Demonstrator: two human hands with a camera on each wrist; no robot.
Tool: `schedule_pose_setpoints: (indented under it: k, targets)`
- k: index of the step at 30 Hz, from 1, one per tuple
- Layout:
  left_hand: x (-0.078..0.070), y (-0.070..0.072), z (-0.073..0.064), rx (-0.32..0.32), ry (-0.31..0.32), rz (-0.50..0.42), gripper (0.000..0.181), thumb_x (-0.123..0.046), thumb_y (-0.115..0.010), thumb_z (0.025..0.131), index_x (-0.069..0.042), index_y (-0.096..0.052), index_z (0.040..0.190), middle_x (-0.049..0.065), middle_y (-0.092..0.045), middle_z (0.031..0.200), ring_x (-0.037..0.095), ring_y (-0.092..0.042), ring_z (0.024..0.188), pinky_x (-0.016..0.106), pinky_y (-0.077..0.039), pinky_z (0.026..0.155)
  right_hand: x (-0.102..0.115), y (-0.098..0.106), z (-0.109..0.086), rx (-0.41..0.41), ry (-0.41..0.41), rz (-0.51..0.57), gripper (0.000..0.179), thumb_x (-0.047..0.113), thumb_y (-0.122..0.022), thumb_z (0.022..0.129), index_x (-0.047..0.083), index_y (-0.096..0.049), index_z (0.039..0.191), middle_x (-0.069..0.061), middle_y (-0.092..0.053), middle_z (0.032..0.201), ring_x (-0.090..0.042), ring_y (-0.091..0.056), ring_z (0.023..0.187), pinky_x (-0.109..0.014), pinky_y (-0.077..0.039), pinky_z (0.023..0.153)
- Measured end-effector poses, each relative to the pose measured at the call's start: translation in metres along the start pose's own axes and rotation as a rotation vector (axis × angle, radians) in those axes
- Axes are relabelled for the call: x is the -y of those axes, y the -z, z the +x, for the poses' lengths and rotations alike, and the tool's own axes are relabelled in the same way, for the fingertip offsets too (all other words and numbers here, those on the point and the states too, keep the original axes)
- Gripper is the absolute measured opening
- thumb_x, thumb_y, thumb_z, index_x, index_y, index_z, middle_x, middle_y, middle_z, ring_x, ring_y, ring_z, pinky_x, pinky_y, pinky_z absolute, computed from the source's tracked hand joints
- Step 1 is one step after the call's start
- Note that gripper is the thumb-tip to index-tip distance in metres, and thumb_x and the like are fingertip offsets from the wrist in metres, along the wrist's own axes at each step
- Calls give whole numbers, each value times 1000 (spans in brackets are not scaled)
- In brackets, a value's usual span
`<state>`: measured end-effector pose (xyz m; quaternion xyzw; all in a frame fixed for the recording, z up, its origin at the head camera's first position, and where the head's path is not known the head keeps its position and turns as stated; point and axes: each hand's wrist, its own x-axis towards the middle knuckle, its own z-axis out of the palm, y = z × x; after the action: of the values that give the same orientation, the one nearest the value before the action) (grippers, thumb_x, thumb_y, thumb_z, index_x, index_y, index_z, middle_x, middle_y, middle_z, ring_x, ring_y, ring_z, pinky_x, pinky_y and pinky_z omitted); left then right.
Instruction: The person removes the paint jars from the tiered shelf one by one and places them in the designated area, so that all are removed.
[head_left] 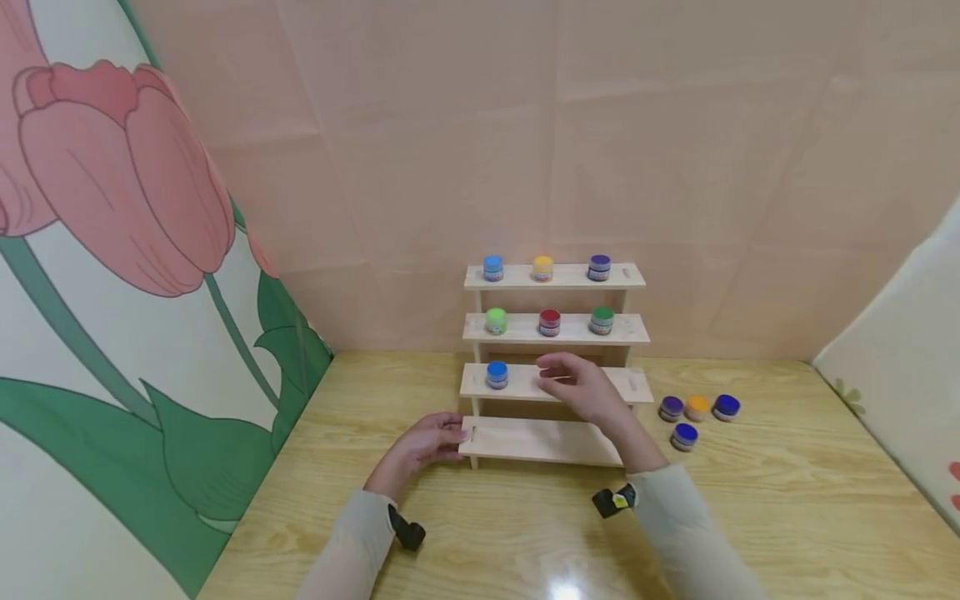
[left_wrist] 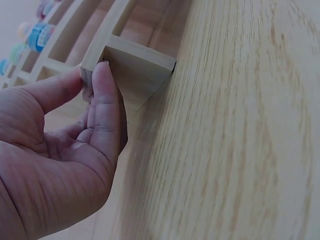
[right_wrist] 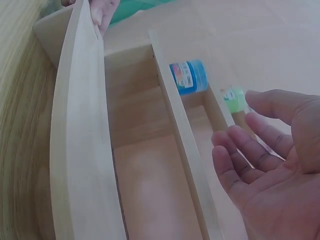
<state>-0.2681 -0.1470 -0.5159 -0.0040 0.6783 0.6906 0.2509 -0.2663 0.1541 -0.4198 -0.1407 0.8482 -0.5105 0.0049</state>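
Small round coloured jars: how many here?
11. The pale wooden rack holds three jars on top, three on its second shelf, one on the third; four are on the wooden table. The right hand may hide more.

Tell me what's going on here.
A person's left hand pinches the left end of the lowest shelf of a wooden rack. The right hand holds nothing and hovers by the third shelf down, to the right of a blue jar. The upper two shelves carry three jars each. Four more jars stand on the table, right of the rack.
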Motion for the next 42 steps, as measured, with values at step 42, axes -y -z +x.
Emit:
schedule_pose_setpoints:
  k: [42]
  targets:
    - [-1, 1, -1, 14, 0, 10, 55, -3, -65, 97, 10, -42, 146, 19, -55, 130, 21, -62, 99, 32, -60, 78, 10, -54, 39, 63, 34, -31, 44, 17, -74, 94, 8, -61, 135, -11, -65, 130, -29, -63, 118, -45, -52, 101]
